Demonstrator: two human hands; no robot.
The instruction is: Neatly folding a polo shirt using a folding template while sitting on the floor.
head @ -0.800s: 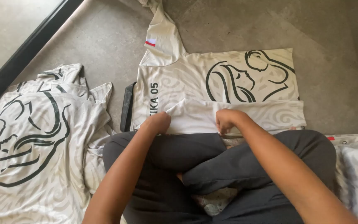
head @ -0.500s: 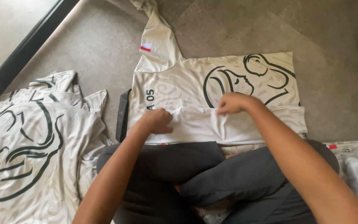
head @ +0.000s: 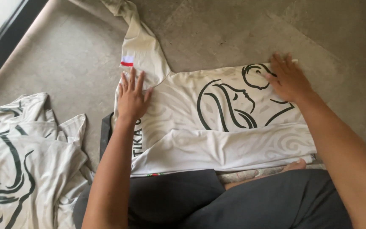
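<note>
Plainly, the cream shirt (head: 217,123) with the black line drawing lies flat on the grey floor (head: 64,63), just beyond the person's crossed legs in dark trousers (head: 234,203). Its near edge is folded up over itself, so the lower part of the drawing is covered. One sleeve runs away from the shirt toward the top edge of the view and is cut off there.

The left hand (head: 131,95) rests palm down on the shirt's left end, near the base of that sleeve — fingers straight and slightly spread, gripping nothing. The right hand (head: 288,78) presses flat on the shirt's far right corner, fingers likewise spread and holding nothing; it hides part of the drawing and the corner beneath it.

A dark flat thing (head: 105,133) peeks out from under the shirt's left edge, behind the left forearm — too little shows to tell what it is. Left of the shirt lies a heap of similar cream garments (head: 26,161), cut off by the frame. A bare toe (head: 296,164) shows at the shirt's near right edge.
</note>
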